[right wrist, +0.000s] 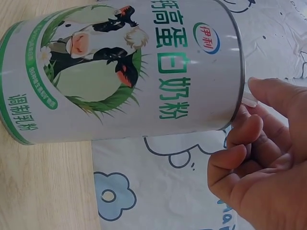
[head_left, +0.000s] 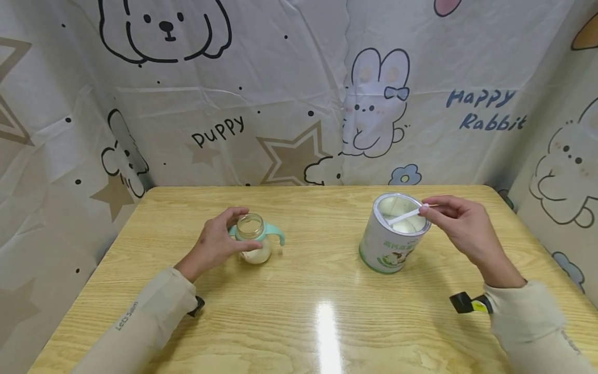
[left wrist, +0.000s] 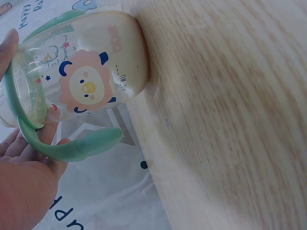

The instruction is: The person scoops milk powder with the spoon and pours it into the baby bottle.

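My left hand (head_left: 219, 238) holds a clear baby bottle (head_left: 258, 254) at its neck, thumb on the near side and fingers behind. The bottle stands upright and uncapped on the table, with mint-green handles (left wrist: 81, 149), a printed lion face and pale cream contents at the bottom. My right hand (head_left: 462, 226) pinches the end of a white scoop (head_left: 404, 216) between thumb and fingers. The scoop reaches over the rim into an open milk powder can (head_left: 380, 244), whose front (right wrist: 192, 62) bears a cow picture and green lettering. Pale powder shows inside the can.
Both things stand on a light wood-grain table (head_left: 299, 296), the can to the right of the bottle. A cloth (head_left: 289, 78) printed with cartoon animals hangs behind the table and along its sides. Wrist cameras are strapped at both sleeves.
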A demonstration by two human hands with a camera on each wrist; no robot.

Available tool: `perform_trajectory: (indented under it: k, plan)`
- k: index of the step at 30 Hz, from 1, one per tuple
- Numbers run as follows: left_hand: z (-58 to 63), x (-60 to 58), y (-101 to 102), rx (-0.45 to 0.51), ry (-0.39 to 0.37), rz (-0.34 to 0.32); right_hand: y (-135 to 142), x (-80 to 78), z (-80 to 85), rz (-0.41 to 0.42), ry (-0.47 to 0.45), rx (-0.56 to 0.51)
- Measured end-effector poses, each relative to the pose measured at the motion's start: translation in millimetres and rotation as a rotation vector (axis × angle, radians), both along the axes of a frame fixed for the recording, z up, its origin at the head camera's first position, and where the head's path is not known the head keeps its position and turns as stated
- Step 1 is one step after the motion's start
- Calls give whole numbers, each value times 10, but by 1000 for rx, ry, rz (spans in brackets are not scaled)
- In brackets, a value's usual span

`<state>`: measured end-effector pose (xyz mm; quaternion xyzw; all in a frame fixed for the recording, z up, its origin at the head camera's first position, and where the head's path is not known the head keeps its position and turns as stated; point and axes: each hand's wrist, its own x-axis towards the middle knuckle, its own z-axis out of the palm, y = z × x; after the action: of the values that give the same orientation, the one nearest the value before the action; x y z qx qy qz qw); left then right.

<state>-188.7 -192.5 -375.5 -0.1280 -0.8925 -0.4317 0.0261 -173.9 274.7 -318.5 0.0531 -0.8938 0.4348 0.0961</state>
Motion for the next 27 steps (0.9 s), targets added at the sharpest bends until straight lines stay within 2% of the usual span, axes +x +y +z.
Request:
perform_trajectory:
  k: [14,27]
  plan:
    - [-3,10,1,-11,8,-1,-66,7,-14,31,-32,94]
    - [3,29,8,-25,15,5,-96,27,-15,32,-5,105]
